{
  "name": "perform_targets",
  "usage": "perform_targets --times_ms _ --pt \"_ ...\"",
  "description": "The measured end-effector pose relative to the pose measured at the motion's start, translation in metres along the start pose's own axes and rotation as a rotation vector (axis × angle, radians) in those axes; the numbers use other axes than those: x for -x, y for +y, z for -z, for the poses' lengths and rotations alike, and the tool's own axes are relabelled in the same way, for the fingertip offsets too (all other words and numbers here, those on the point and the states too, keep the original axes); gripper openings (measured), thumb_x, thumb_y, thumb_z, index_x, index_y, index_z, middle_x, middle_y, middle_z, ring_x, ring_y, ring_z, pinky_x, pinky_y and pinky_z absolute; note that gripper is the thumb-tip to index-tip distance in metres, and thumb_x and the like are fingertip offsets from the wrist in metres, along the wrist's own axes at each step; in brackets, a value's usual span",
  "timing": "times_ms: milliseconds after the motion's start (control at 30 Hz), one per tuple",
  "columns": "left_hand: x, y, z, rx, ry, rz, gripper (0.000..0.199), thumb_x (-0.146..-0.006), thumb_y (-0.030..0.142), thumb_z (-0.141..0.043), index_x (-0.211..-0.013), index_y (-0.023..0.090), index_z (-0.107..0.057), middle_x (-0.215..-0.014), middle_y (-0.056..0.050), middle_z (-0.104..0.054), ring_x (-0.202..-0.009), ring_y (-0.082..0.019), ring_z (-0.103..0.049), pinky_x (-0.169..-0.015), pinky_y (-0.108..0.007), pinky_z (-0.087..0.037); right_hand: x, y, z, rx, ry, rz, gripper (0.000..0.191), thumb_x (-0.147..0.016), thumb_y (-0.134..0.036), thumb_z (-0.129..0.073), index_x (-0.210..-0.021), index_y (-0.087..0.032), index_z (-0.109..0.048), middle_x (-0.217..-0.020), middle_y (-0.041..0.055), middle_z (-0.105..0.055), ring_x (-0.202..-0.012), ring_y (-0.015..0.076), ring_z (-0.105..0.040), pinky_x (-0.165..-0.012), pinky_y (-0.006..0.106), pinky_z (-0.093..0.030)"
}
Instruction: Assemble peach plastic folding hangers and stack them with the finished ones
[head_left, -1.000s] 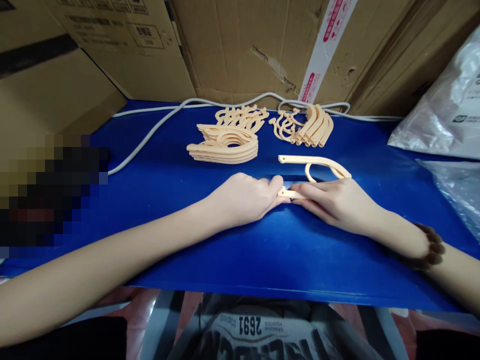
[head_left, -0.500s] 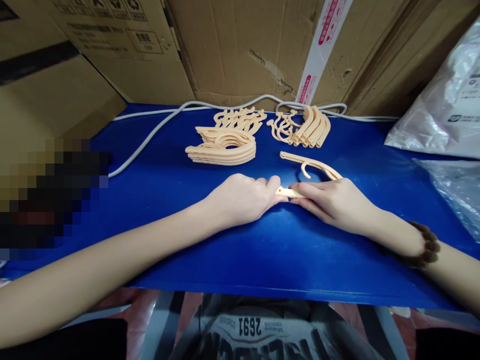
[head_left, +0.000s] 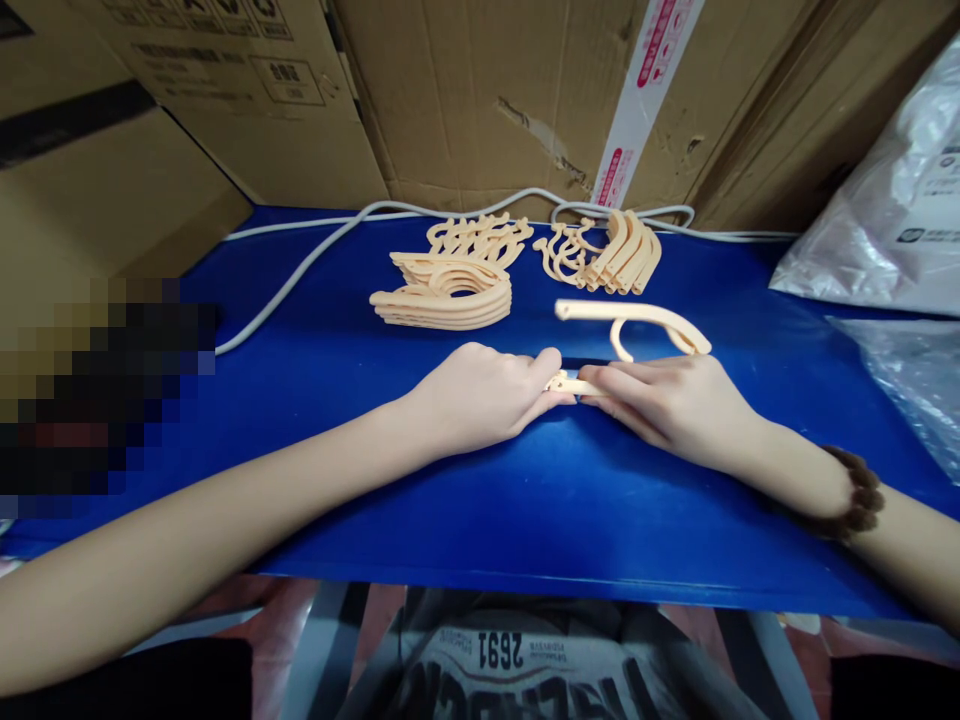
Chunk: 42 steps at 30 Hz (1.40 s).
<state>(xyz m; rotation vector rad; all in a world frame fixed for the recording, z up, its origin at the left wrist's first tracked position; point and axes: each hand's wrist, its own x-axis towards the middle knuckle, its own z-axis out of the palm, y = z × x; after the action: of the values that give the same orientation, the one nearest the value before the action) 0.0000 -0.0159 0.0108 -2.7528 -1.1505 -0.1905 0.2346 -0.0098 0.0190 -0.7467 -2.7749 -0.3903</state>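
Observation:
My left hand (head_left: 487,395) is closed, its thumb and fingers pinching the left end of a cream plastic piece (head_left: 576,386). From the right, my right hand (head_left: 667,400) grips the same piece, its fingers closed and a small gap between the two hands. Just beyond my right hand a curved cream arm with a hook (head_left: 637,315) shows; whether it is joined to the held piece is hidden. Further back lie a stack of curved cream pieces (head_left: 450,305), a group of cream hooks (head_left: 480,238), more hooks (head_left: 566,255) and a row of curved arms (head_left: 626,255).
The blue table (head_left: 480,520) has a white cable (head_left: 300,270) along its back. Cardboard boxes (head_left: 480,110) stand behind and at the left. A plastic-wrapped package (head_left: 885,220) and clear plastic (head_left: 907,380) are at the right.
The curved arm with the hook has turned and shows more of its length above my right hand. A small jointed end now shows at my left fingertips. Both hands have barely moved.

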Motion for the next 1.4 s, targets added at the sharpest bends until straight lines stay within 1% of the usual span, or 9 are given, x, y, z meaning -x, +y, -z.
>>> perform_targets --times_ms 167,400,500,633,767,1033,1200,1300,1400 --pt "0.0008 -0.0003 -0.0029 -0.026 0.036 -0.028 0.039 -0.104 0.049 -0.04 -0.092 0.015 -0.054 -0.068 -0.003 -0.067 -0.058 -0.022 -0.069 -0.044 -0.028 -0.018 -0.0015 0.0006 0.0008 -0.009 -0.003 0.001 0.032 -0.107 -0.033 -0.036 -0.102 -0.019 -0.064 -0.077 -0.0007 -0.073 -0.063 0.0117 -0.066 -0.055 0.027 -0.036" --pt "0.001 -0.0004 -0.001 -0.079 0.041 -0.049 0.041 -0.105 0.049 -0.038 -0.089 0.015 -0.054 -0.064 -0.003 -0.065 -0.056 -0.019 -0.067 -0.042 -0.027 -0.018 -0.0012 0.0003 0.0013 -0.031 0.011 0.005 0.032 -0.106 -0.033 -0.037 -0.103 -0.018 -0.065 -0.077 -0.0003 -0.074 -0.063 0.0123 -0.068 -0.054 0.026 -0.036" --pt "0.0007 0.0001 -0.0001 -0.088 0.036 -0.055 0.041 -0.105 0.049 -0.037 -0.089 0.015 -0.054 -0.063 -0.003 -0.064 -0.055 -0.02 -0.067 -0.042 -0.027 -0.018 -0.0004 0.0007 0.0009 -0.07 -0.001 -0.003 0.033 -0.106 -0.033 -0.036 -0.103 -0.018 -0.065 -0.08 0.0007 -0.075 -0.064 0.0128 -0.068 -0.054 0.026 -0.037" --pt "0.0008 0.0004 0.0 -0.096 0.042 -0.064 0.043 -0.107 0.047 -0.033 -0.09 0.015 -0.055 -0.064 -0.004 -0.065 -0.055 -0.022 -0.067 -0.042 -0.028 -0.019 0.0006 0.002 0.0002 -0.114 -0.028 -0.027 0.033 -0.106 -0.034 -0.037 -0.106 -0.018 -0.066 -0.077 0.0008 -0.075 -0.063 0.0134 -0.069 -0.052 0.025 -0.037" --pt "0.0011 0.0 -0.0009 -0.1 0.049 -0.066 0.043 -0.106 0.047 -0.032 -0.09 0.015 -0.055 -0.064 -0.004 -0.065 -0.054 -0.023 -0.067 -0.042 -0.029 -0.019 0.0007 0.0025 -0.0005 -0.119 -0.039 -0.042 0.034 -0.106 -0.035 -0.037 -0.107 -0.019 -0.066 -0.078 0.0016 -0.075 -0.063 0.0136 -0.069 -0.052 0.025 -0.037" --pt "0.0013 -0.0013 -0.0028 -0.099 0.098 -0.081 0.043 -0.106 0.047 -0.033 -0.089 0.015 -0.055 -0.063 -0.003 -0.064 -0.053 -0.022 -0.066 -0.044 -0.028 -0.014 -0.0007 0.0026 0.0001 -0.117 -0.008 -0.02 0.039 -0.107 -0.035 -0.033 -0.1 -0.017 -0.067 -0.071 0.0015 -0.072 -0.056 0.012 -0.063 -0.049 0.025 -0.032" --pt "0.0023 -0.0017 -0.0029 -0.077 0.108 -0.083 0.042 -0.107 0.046 -0.032 -0.089 0.015 -0.055 -0.066 -0.004 -0.066 -0.055 -0.022 -0.067 -0.044 -0.028 -0.014 -0.0018 0.003 0.0006 -0.107 0.026 -0.009 0.041 -0.107 -0.035 -0.032 -0.093 -0.017 -0.066 -0.065 0.0015 -0.069 -0.053 0.0116 -0.06 -0.048 0.024 -0.032" --pt "0.0028 -0.001 -0.0013 -0.075 0.106 -0.069 0.043 -0.107 0.046 -0.031 -0.089 0.015 -0.056 -0.066 -0.004 -0.067 -0.055 -0.021 -0.067 -0.044 -0.028 -0.015 -0.0016 0.0025 0.0015 -0.117 0.013 -0.018 0.04 -0.106 -0.035 -0.033 -0.095 -0.017 -0.067 -0.067 0.0019 -0.07 -0.053 0.012 -0.06 -0.049 0.024 -0.032" --pt "0.0027 -0.0001 0.0001 -0.068 0.094 -0.054 0.043 -0.107 0.046 -0.031 -0.089 0.016 -0.056 -0.067 -0.004 -0.067 -0.055 -0.02 -0.066 -0.044 -0.028 -0.016 -0.0008 0.0018 0.0018 -0.154 -0.039 -0.049 0.036 -0.106 -0.035 -0.036 -0.103 -0.018 -0.067 -0.076 0.0024 -0.074 -0.06 0.013 -0.065 -0.051 0.025 -0.034"
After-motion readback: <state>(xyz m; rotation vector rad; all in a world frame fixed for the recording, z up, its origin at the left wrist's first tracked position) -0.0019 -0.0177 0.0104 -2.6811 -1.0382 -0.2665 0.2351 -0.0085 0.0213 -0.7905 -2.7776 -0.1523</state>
